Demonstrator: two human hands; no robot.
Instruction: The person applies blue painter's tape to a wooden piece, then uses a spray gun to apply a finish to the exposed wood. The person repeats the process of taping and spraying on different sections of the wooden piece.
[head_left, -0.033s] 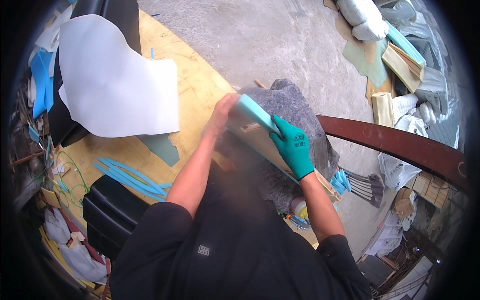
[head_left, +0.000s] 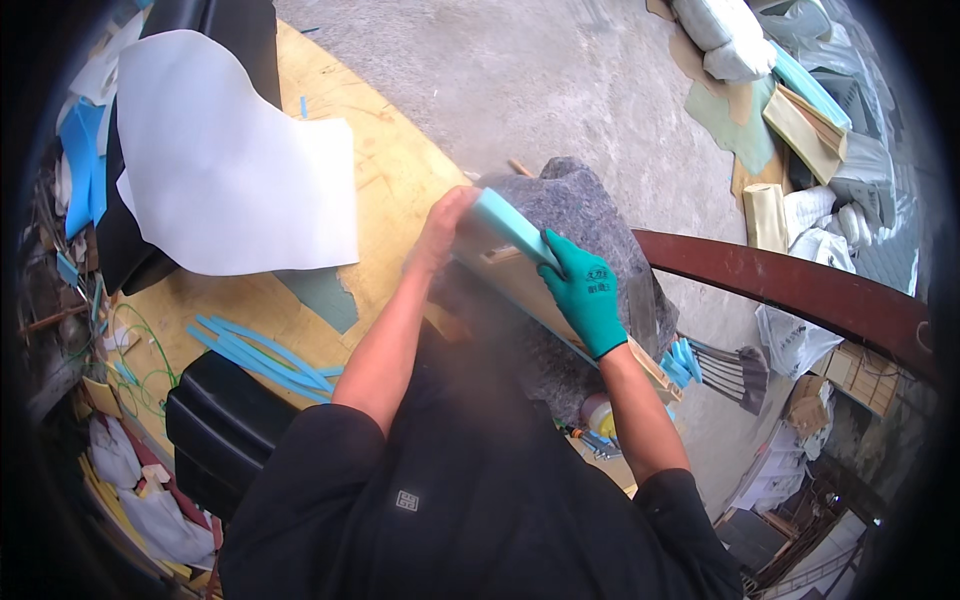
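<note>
A wooden frame (head_left: 528, 292) edged with light blue foam (head_left: 512, 230) lies slanting in front of me, over a bundle of dark grey felt-like material (head_left: 592, 205). My left hand (head_left: 445, 228), bare, is closed around the far left end of the foam edge; its fingertips are partly hidden and blurred. In a green glove, my right hand (head_left: 585, 292) grips the same foam edge farther to the right, thumb on top and the other fingers out of sight. A hazy smudge covers the lower part of the frame.
A yellowish work table (head_left: 400, 150) to the left bears a white sheet (head_left: 240, 160), blue foam strips (head_left: 255, 355) and a black padded piece (head_left: 225, 415). At right, a dark red beam (head_left: 790, 275) runs across, near grey strips (head_left: 730, 375). Bagged goods (head_left: 740, 50) lie far right.
</note>
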